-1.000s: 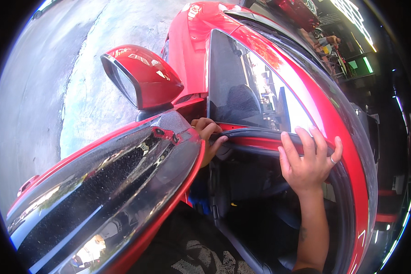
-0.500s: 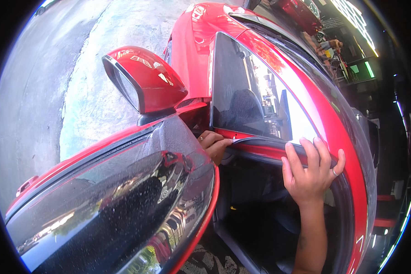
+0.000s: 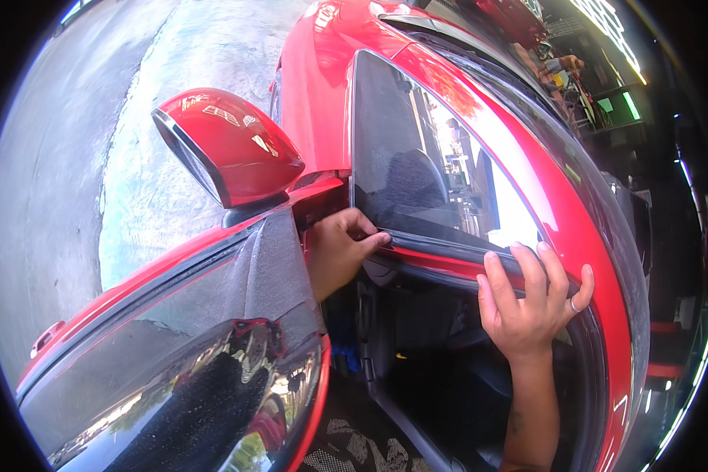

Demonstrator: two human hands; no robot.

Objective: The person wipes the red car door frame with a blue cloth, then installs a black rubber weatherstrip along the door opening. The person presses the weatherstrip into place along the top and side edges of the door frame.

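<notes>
The small fixed side window (image 3: 409,173) of a red car lies in front of me, with a black rubber strip (image 3: 440,246) along its lower edge. Thumb and fingers of my left hand (image 3: 340,245) pinch together at the strip's left end, by the window's near left corner. My right hand (image 3: 527,307) is open, its spread fingertips resting on the red frame (image 3: 582,259) and the strip's right part. A ring is on one of its fingers. What lies directly under the left fingertips is hidden.
The opened car door (image 3: 173,377) stands at the left, its glossy dark glass close to my left arm. A red side mirror (image 3: 236,149) juts out above it. Below the window frame is the dark cabin (image 3: 433,377). Pale concrete floor (image 3: 63,173) stretches to the left.
My left hand has come further into view around the door edge, which has shifted left. The strip's left end, lifted before, now lies against the window's lower edge. My right hand hardly moved.
</notes>
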